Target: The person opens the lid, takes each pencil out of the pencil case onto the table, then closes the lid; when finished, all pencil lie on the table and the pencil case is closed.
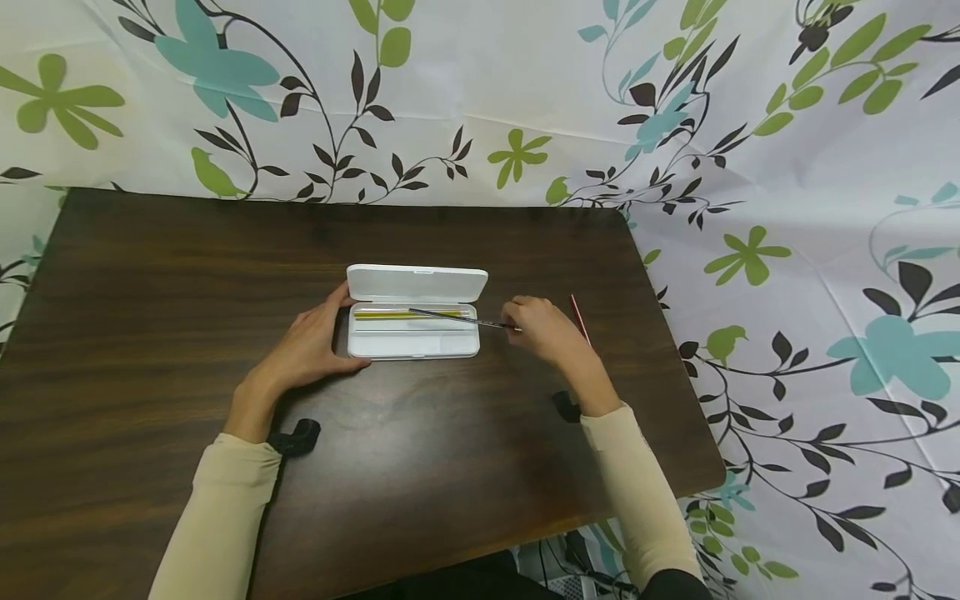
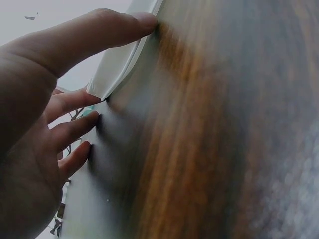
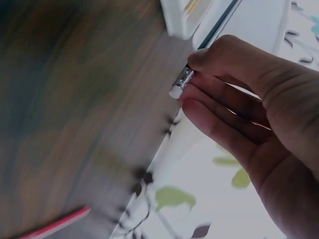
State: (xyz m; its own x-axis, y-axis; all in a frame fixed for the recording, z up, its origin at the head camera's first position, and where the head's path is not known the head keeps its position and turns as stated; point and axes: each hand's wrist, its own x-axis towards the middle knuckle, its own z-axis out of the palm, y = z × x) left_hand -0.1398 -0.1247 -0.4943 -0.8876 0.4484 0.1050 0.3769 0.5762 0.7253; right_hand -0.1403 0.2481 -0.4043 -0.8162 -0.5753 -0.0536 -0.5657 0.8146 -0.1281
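Observation:
A white pencil case (image 1: 412,347) lies on the table with its lid (image 1: 417,284) raised at the back. Inside, along the rear, is a yellow pencil (image 1: 375,316). My left hand (image 1: 303,343) holds the case's left end, its thumb (image 2: 114,30) at the front edge and fingers towards the back. My right hand (image 1: 549,329) pinches a dark pencil (image 1: 487,323) near its white eraser (image 3: 176,92). That pencil slants slightly, its far end over the case. Whether it touches the case I cannot tell.
A red pencil (image 1: 579,318) lies on the brown wooden table (image 1: 187,275), just right of my right hand. The table's right edge is beyond it. A patterned white curtain (image 1: 465,83) hangs behind and to the right.

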